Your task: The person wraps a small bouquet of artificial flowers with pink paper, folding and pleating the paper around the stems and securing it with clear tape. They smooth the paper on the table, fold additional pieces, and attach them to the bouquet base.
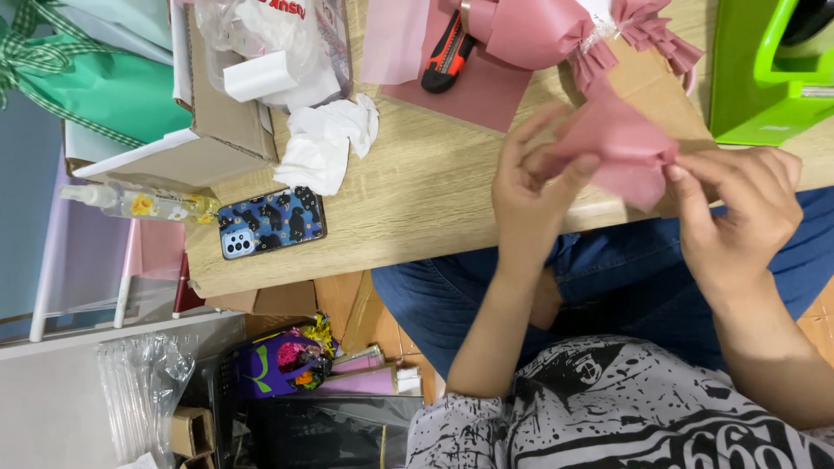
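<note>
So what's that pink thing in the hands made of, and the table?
The pink piece looks like matte wrapping paper: it bunches into soft pleats between the left hand and right hand. The table looks like pale wood or wood-look laminate, with streaky grain.

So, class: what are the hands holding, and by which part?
Both hands pinch a folded pink paper sheet: the left hand at its left edge, the right hand at its gathered right corner.

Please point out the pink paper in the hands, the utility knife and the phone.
pink paper (621,143), head view, middle of the folded sheet
utility knife (446,54), head view, orange-and-black handle
phone (271,223), head view, patterned back cover
</note>
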